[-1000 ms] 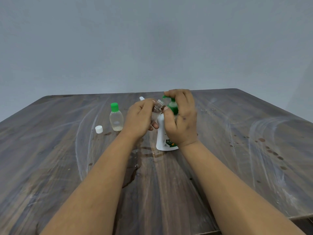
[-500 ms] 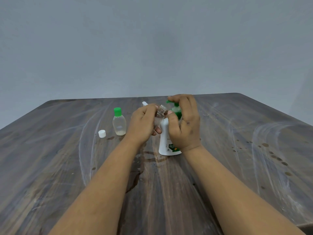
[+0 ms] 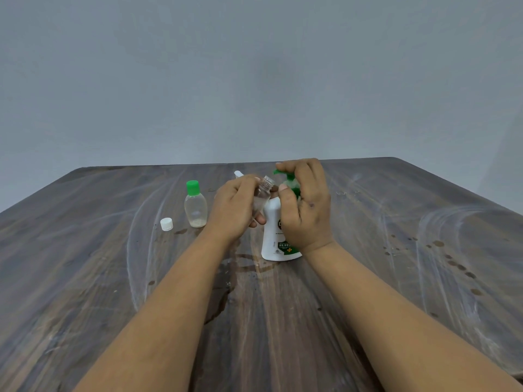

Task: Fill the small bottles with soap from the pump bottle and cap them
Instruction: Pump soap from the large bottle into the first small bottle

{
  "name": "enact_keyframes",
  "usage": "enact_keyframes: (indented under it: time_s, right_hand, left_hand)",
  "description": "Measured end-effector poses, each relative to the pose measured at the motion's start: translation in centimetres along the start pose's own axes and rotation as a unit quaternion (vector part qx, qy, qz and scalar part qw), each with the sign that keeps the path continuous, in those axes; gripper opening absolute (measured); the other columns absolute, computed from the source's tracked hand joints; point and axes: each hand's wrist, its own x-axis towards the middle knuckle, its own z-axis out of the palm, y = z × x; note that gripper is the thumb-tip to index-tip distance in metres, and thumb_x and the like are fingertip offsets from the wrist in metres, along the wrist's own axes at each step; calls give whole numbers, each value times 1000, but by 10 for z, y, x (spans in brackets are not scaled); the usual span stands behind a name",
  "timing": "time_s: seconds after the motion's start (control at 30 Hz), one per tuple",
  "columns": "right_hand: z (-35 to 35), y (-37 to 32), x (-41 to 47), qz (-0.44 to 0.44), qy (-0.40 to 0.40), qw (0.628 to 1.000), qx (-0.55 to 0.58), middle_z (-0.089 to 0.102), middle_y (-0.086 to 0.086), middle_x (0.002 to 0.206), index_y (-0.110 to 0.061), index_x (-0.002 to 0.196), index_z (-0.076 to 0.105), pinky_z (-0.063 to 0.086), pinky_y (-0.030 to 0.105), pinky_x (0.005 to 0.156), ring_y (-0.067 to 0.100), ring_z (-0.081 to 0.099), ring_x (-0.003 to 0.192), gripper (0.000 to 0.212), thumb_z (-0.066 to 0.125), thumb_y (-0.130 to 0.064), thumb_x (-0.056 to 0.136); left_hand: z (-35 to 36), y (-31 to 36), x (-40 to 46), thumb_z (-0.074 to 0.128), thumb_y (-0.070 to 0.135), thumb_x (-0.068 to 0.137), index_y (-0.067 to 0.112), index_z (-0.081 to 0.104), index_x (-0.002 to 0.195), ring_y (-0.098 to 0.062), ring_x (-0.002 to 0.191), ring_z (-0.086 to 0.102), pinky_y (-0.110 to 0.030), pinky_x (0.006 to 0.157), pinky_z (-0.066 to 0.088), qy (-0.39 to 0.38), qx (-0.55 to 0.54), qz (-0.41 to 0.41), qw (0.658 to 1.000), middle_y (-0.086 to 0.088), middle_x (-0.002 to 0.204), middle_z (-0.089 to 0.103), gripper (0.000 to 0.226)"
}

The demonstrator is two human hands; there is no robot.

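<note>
A white pump bottle [image 3: 274, 236] with a green pump head stands mid-table. My right hand [image 3: 305, 205] wraps over the green pump from above. My left hand [image 3: 235, 210] holds a small clear open bottle [image 3: 261, 195], tilted with its mouth just under the pump spout. To the left stands a capped small bottle [image 3: 195, 206] with a green cap and a little liquid in its bottom. A loose white cap [image 3: 166, 224] lies further left. A white tip [image 3: 238, 173] of something shows behind my left hand.
The dark wooden table [image 3: 85, 264] has white smears and wet spots, with a spill trail [image 3: 226, 292] in front of the pump bottle and drops at the right [image 3: 438, 244]. A plain grey wall stands behind the far edge.
The view has shifted a little, so everything sits lower in the frame. Both hands keep their grips on the small bottle and the pump.
</note>
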Motion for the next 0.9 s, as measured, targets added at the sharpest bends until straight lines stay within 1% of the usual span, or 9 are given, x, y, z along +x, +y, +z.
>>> enact_keyframes:
  time_s: [0.13,0.27,0.33,0.47,0.53,0.63,0.73,0.8,0.9]
  right_hand:
    - [4,-1,1,5,4,1000,-22,57,6,93,-1,90,65,48,34,73,23,57,85,26,47,-19,83]
    - [4,4,6,-5,-4,999,-31,54,7,85,-1,82,64,48,38,67,24,56,78,23,50,-19,86]
    - [2,5,6,-15,-16,999,-26,55,7,88,0,86,63,48,37,69,22,55,81,24,50,-20,86]
    - [1,6,2,-25,-17,1000,-2,56,9,98,2,97,62,48,33,76,21,55,89,32,45,-22,86]
    - [2,5,2,-18,-4,1000,7,57,10,96,2,94,63,49,37,74,23,56,87,32,43,-21,87]
    - [5,5,3,-14,9,1000,2,57,10,89,1,86,64,49,43,68,26,57,81,28,44,-19,87]
    - [6,6,3,-15,12,1000,-7,56,10,85,2,83,64,49,44,66,27,57,78,27,46,-18,86]
    - [5,7,2,-26,3,1000,-15,56,10,90,1,88,64,49,43,69,26,57,82,27,47,-20,86]
    - [4,7,1,-30,-5,1000,-8,55,9,99,1,98,63,49,38,75,24,56,89,32,45,-23,87]
  left_hand:
    - [0,3,3,40,19,99,16,64,73,-21,47,58,-25,46,42,11,9,-11,1000,-1,66,63,36]
    - [0,1,3,39,18,99,11,66,76,-23,49,58,-30,52,43,2,13,-7,1000,1,60,62,35]
    - [0,1,3,39,19,99,12,66,77,-24,50,59,-32,54,44,-1,11,-3,1000,1,62,62,36]
    - [0,0,4,38,19,100,15,66,75,-23,49,58,-30,53,44,3,15,1,1000,-6,68,64,38]
    - [1,-1,4,38,19,99,12,67,78,-22,49,58,-30,53,44,4,13,-2,1000,-9,70,65,37]
    - [1,0,4,37,20,100,13,68,79,-22,50,58,-32,55,45,2,0,-14,1000,-7,69,65,37]
    - [1,-1,4,37,20,100,9,68,83,-22,49,58,-34,57,46,1,1,-19,1000,-9,70,65,37]
    - [0,-2,4,38,20,100,8,68,83,-23,49,58,-34,56,46,3,3,-15,1000,-5,68,64,36]
    - [1,0,3,38,19,100,16,67,75,-22,48,57,-32,55,45,6,2,-10,1000,-2,66,64,39]
